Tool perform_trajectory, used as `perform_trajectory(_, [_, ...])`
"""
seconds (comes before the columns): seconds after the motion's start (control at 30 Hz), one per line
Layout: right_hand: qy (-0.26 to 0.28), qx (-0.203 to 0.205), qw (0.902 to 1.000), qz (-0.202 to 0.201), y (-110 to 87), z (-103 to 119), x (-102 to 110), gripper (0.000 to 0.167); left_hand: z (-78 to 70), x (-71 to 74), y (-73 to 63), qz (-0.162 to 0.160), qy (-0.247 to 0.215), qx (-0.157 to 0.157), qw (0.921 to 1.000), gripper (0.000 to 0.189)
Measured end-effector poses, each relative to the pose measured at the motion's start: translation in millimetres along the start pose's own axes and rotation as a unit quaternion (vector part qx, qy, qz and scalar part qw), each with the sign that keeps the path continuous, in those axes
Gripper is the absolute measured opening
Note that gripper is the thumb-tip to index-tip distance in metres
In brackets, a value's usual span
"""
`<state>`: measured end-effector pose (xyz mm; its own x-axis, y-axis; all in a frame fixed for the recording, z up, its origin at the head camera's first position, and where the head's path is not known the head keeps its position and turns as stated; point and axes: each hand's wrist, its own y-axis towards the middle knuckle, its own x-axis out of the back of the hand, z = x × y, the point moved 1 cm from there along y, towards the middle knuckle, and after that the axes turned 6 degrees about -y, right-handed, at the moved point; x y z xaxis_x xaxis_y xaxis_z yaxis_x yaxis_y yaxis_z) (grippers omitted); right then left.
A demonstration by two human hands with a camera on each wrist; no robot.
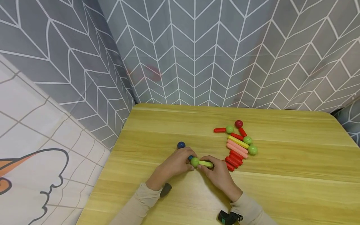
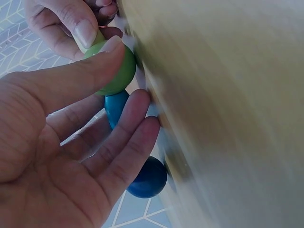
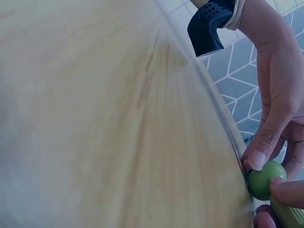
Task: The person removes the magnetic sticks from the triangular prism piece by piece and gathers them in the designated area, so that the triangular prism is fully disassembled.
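Observation:
In the head view, my left hand (image 1: 177, 162) holds a green ball (image 1: 194, 161) between its thumb and fingers, low over the table. A blue rod (image 2: 115, 108) runs from that ball past the left fingers towards a dark blue ball (image 2: 148, 177), seen in the left wrist view. My right hand (image 1: 220, 175) pinches a light green ribbed stick (image 1: 206, 163), whose end meets the green ball. In the right wrist view, the left thumb presses the ball, and the right fingertips lie where the stick joins it. The left fingers partly hide the blue rod.
Right of my hands lie several red rods (image 1: 234, 158), two pink sticks (image 1: 237, 148) and a yellow stick (image 1: 238, 141). Beyond them are more red rods, green balls (image 1: 252, 149) and a dark red ball (image 1: 238, 124). A patterned grey curtain (image 1: 194, 56) hangs behind the wooden table (image 1: 295, 150).

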<state>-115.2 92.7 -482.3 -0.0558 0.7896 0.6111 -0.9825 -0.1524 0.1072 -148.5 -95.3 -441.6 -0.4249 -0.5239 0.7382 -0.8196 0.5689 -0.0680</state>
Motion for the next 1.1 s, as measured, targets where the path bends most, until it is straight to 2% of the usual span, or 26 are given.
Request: perform_trajectory(1.1, [-0.008,0.002,0.9998,-0.02,0.1,2.7,-0.8,0.017,-0.3,-0.3,2.1,-0.01,0.005,0.004,0.9999,0.027])
